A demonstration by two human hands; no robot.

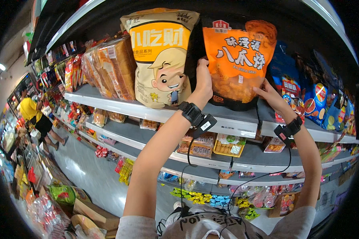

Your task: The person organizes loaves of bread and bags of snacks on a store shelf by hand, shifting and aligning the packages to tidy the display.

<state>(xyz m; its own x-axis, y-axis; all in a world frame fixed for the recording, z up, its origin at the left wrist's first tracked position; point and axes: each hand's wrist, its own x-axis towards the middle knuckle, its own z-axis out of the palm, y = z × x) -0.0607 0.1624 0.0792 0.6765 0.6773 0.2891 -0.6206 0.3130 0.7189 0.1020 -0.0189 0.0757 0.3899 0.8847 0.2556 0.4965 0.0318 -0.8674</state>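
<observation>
Both my hands hold an orange snack pouch [239,59] upright at the front of the top shelf [224,116]. My left hand [205,80] grips its left edge, with the fingers partly hidden behind it. On the lower right side, the thumb of my right hand [269,94] presses the front while the other fingers are mostly out of sight. Close by on the left stands a large cream and yellow snack bag [163,68] with a cartoon child on it. Packaged bread loaves [113,68] lean beyond that bag.
Blue chip bags [315,101] and a red snack bag [293,95] stand to the right. Lower shelves carry packaged pastries [197,145] and a yellow tray of baked goods [229,145]. Cables [182,179] hang from my wrist straps. A person in yellow [31,109] stands down the aisle.
</observation>
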